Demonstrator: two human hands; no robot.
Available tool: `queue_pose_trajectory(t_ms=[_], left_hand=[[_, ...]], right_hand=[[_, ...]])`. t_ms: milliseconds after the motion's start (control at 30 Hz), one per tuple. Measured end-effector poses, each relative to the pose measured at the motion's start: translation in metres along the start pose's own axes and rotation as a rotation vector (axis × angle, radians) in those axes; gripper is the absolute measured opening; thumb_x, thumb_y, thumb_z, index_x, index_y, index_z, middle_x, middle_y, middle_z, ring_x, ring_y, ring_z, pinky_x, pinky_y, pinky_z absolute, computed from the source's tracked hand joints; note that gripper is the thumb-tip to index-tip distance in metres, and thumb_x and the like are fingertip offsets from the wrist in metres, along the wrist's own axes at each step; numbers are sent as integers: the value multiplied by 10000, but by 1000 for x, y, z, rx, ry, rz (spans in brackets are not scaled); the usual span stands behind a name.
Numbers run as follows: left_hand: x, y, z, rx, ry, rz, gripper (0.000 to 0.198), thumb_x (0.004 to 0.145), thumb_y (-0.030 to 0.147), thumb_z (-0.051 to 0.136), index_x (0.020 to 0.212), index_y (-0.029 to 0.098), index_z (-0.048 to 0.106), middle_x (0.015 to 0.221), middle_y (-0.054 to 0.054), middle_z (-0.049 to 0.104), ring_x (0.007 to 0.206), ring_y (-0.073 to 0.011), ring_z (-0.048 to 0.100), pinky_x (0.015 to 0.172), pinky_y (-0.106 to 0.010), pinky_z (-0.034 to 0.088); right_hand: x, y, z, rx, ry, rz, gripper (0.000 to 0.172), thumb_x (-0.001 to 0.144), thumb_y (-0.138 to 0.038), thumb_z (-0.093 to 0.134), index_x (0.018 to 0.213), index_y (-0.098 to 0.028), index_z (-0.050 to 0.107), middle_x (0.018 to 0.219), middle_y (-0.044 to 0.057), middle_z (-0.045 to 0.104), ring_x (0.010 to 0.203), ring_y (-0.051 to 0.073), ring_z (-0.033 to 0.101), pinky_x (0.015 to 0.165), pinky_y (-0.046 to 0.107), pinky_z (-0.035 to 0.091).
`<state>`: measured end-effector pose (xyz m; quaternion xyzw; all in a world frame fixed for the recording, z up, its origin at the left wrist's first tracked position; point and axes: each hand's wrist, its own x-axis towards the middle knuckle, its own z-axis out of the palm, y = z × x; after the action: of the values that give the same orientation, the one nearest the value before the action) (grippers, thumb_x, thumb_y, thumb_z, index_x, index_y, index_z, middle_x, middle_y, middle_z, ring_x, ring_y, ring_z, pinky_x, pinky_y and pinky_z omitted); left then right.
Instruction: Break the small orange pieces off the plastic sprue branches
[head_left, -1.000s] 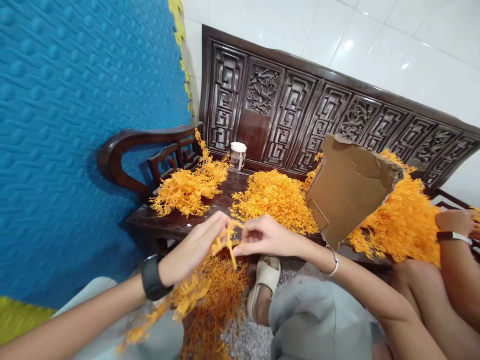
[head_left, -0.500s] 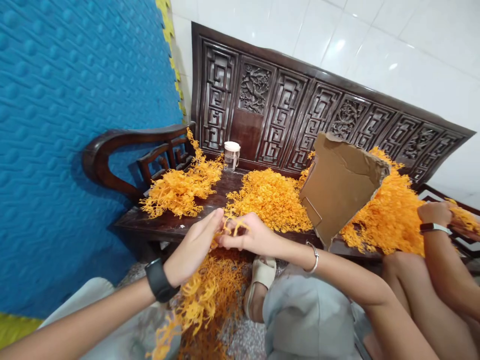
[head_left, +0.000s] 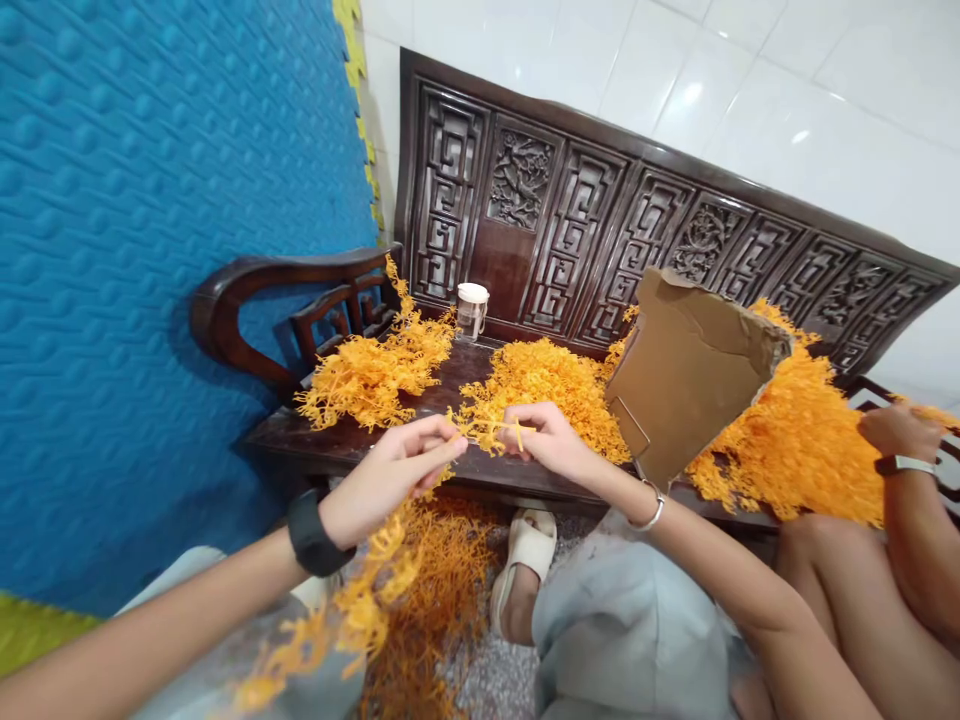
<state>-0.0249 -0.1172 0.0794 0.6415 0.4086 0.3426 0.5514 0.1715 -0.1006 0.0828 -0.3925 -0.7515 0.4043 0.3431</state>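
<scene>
My left hand [head_left: 386,475], with a black watch on its wrist, pinches the end of a frilly orange plastic strand [head_left: 375,580]. The strand hangs from under that hand down over my lap, to the lower left. Thumb and fingers of my right hand [head_left: 555,445] close on a thin orange piece [head_left: 519,432] that crosses another strip near the fingertips. A thin orange length runs between the two hands, above the bench's front edge. Just behind them on the seat lies a heap of curly orange pieces [head_left: 544,385].
A carved dark wooden bench [head_left: 502,255] carries another orange heap [head_left: 375,375], a lidded clear cup [head_left: 472,312] and a cardboard piece [head_left: 690,380]. At right, another person's hand [head_left: 900,432] is beside a large orange pile [head_left: 802,450]. Orange strips [head_left: 442,580] cover the floor.
My hands, close together before, have moved apart sideways, the right hand going right and up. An orange length now shows between them. The view has shifted slightly.
</scene>
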Motion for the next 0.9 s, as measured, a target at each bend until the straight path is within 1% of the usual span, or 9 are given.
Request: queue_pose_trajectory(t_ms=[167,233,333,467,533,633,700,800,900], left_hand=[[-1,-5,2,34,-1,18,276,744,460,522,797,190,502,379,126,283,354,-53,241,356,-164,184],[-2,-8,4,53,-17,53,262,767,448,510,784,186,509,392,120,289,366,-51,247,365,-164,180],[-2,-11,7,63,-27,88,245,780,430,514,786,185,523,405,112,305,376,-52,256,374,-168,184],[-2,-6,7,9,-27,98,254,770,418,537,847,176,554,389,107,334,368,-54,266,378,-177,188],[-2,-3,6,-43,-117,51,269,766,431,538,837,172,559,364,111,322,343,-52,248,365,-180,180],[-3,-2,2,-54,-383,-63,280,762,450,540,817,175,552,339,128,273,308,-43,179,338,-183,134],[-4,-5,-1,9,-507,-109,281,759,451,552,816,175,550,360,131,260,311,-39,156,335,-186,109],[-11,-8,-1,86,-558,-92,296,759,461,554,815,171,579,433,110,277,366,-48,183,362,-196,122],[-27,-7,2,221,-559,-2,286,747,465,572,771,187,635,478,80,340,441,-72,266,408,-197,187]], right_hand=[[-6,1,-4,-131,-136,-14,216,786,-309,546,666,-129,549,621,-19,504,555,69,449,540,194,373],[-8,-2,0,-101,-219,12,219,796,-352,555,812,-134,574,686,-13,534,589,72,461,573,203,393],[-9,-4,7,-2,-317,69,339,764,-422,590,954,-144,554,770,-4,554,606,71,471,585,212,419],[-7,-3,11,45,-372,55,342,761,-462,571,794,-124,536,718,-4,538,549,64,474,560,212,413],[-6,0,11,57,-383,34,347,771,-470,549,755,-127,501,687,-9,517,544,65,471,544,204,400],[-5,4,9,-24,-428,-69,314,785,-439,532,730,-135,478,654,-22,477,574,64,434,542,185,367],[-7,4,9,-136,-487,-154,287,813,-393,502,684,-139,468,625,-27,457,571,62,396,550,182,344],[-12,0,10,-297,-580,-240,241,835,-283,463,637,-149,436,591,-39,408,543,57,347,553,184,318],[-21,-7,11,-360,-678,-299,238,833,-226,461,615,-164,386,582,-49,348,531,55,317,543,181,296]])
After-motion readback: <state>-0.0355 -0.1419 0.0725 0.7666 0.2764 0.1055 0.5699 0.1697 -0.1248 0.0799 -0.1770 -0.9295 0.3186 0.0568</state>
